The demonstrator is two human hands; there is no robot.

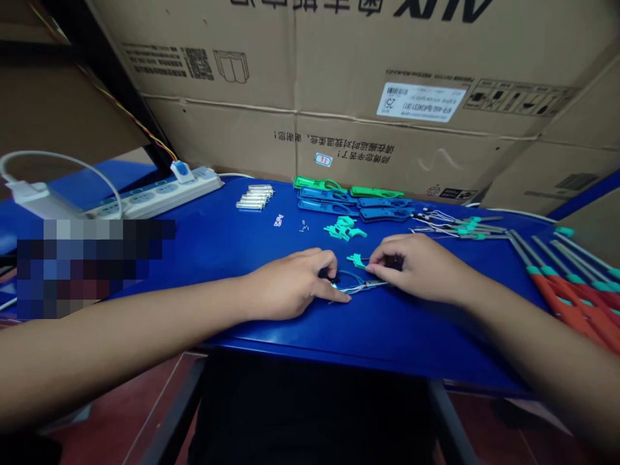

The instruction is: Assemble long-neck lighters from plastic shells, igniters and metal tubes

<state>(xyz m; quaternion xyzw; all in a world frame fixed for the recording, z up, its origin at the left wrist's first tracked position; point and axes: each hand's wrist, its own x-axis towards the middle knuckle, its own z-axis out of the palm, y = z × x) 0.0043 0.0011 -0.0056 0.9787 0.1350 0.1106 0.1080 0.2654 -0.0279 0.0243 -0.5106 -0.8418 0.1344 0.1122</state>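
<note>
We pinch a thin silver metal strip with a blue wire loop (359, 289) lengthwise across the blue bench (426, 336).
Left grip (290, 284) narrow on its loop; right grip (416, 268) narrow at its other end, beside a small teal plastic clip (357, 260).

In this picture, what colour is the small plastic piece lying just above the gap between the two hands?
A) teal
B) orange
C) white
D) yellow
A. The small plastic piece near the right hand is teal, matching the similar pieces farther up the blue table.
</note>
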